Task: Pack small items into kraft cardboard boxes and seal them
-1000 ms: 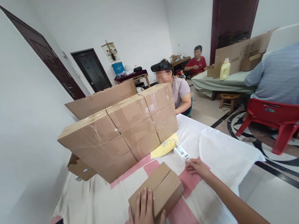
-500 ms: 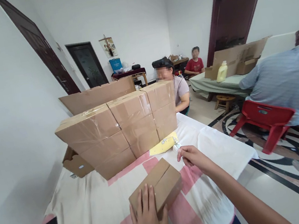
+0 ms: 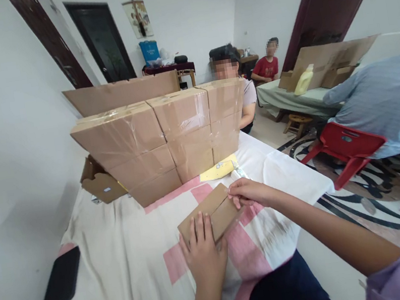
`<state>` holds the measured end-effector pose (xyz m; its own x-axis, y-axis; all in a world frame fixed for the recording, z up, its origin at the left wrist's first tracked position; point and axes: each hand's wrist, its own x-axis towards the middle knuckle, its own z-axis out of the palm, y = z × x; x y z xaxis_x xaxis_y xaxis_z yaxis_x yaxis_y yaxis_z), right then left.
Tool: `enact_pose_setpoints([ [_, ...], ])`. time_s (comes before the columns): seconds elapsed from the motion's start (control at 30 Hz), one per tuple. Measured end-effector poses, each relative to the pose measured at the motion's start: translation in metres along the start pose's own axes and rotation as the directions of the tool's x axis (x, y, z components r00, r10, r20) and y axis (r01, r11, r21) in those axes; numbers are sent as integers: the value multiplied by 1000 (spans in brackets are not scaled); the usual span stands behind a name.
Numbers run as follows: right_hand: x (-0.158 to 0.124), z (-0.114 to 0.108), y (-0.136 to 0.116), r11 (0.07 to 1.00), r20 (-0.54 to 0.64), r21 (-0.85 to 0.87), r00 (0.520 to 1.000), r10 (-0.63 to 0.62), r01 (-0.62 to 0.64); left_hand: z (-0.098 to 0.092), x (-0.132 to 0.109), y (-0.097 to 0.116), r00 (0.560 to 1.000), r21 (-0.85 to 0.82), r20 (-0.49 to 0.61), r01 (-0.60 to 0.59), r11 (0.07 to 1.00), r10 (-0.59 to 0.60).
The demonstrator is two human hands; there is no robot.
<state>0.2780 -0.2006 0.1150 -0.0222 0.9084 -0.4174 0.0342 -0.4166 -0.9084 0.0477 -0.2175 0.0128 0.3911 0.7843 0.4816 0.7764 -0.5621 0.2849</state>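
Observation:
A small brown cardboard box (image 3: 218, 208) lies on the cloth-covered table (image 3: 129, 281), with a seam running across its top. Flat on its near left part rests my left hand (image 3: 204, 249), fingers spread. My right hand (image 3: 246, 193) is at the box's far right end, thumb and forefinger pinched together over the seam; whatever is between them is too small to make out. Just beyond my right hand lies a small white item (image 3: 239, 173), beside a yellow patterned thing (image 3: 220, 169).
A wall of taped cardboard boxes (image 3: 168, 139) stands across the back of the table. An open carton (image 3: 103, 184) is at its left end, and a black flat object (image 3: 61, 281) lies at the left edge. One person sits behind the boxes; others are farther right.
My right hand has moved from the white item to the seam of the small box. My left hand has stayed on the box. The view has tilted down.

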Motion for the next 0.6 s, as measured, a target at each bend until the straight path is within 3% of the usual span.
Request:
enact_pose_setpoints([
  [0.3,17,24,-3,948,-29,-223,973,228,-229,-7,2,5,995,-78,77,66,995,-60],
  [0.6,35,41,-7,892,-35,-355,958,285,-279,-8,2,5,995,-122,70,80,989,-72],
])
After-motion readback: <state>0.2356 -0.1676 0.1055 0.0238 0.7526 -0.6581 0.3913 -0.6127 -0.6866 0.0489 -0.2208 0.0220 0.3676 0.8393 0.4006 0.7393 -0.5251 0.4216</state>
